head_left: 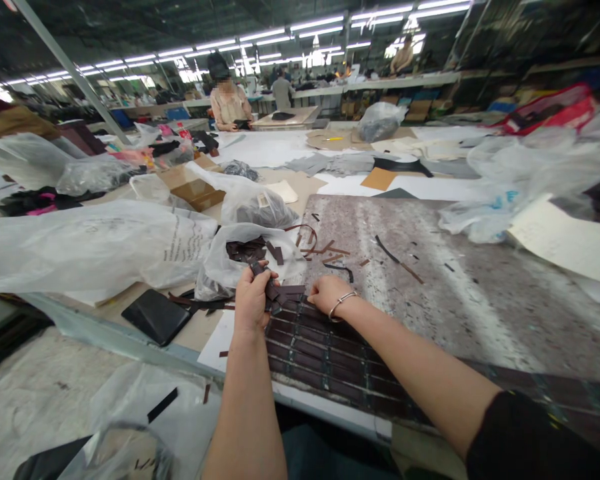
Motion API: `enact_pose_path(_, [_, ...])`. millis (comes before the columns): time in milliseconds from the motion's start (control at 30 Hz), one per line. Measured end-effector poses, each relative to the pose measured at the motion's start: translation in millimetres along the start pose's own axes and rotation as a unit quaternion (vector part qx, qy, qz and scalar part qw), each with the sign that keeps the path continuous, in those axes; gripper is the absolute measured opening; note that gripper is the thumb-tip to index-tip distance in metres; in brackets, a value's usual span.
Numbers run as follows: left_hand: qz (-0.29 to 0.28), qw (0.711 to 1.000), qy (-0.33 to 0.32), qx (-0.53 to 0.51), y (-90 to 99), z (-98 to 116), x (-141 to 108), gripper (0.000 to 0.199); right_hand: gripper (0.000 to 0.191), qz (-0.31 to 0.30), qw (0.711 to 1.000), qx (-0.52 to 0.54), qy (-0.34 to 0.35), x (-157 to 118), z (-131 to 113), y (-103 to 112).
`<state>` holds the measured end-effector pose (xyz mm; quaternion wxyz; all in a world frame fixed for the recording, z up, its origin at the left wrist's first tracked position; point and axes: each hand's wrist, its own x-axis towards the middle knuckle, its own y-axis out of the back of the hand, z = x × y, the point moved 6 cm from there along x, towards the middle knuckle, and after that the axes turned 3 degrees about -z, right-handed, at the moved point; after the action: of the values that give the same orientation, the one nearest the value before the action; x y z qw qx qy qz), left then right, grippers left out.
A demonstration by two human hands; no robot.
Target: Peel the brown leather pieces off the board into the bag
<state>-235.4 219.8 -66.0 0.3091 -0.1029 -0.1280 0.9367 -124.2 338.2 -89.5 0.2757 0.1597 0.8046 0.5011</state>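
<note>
My left hand (254, 293) is closed around a bunch of dark brown strips (275, 293), which fan out to the right below the fingers. Close by on the right, my right hand (330, 293), with a bangle at the wrist, has its fingers pinched together near a strip end; what lies between the fingertips is hidden. Under both hands, rows of dark brown strips (330, 363) lie side by side along the table's near edge, crossed by dark bands. Just beyond the left hand, an open clear plastic bag (215, 267) holds more brown strips.
A black flat case (156, 317) lies left of the hands. Thin offcuts (330, 248) are scattered on the worn brown board (430, 267). Plastic bags (95, 240) crowd the left, and another bag (485, 193) sits at right. Across the tables a person (230, 103) handles something dark.
</note>
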Motion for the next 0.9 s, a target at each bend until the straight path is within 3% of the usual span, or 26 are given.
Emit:
enact_pose_path(167, [0.002, 1.000, 0.002, 0.001, 0.5, 1, 0, 0.038, 0.012, -0.010, 0.999, 0.023, 0.032, 3, 2, -1])
enact_pose_path(500, [-0.017, 0.999, 0.020, 0.021, -2.3, 1, 1, 0.039, 0.008, -0.041, 0.999, 0.016, 0.025, 9, 2, 0])
enact_pose_path(900, [-0.002, 1.000, 0.014, -0.013, 2.4, 2, 1, 0.039, 0.010, -0.057, 0.997, 0.049, 0.028, 14, 9, -4])
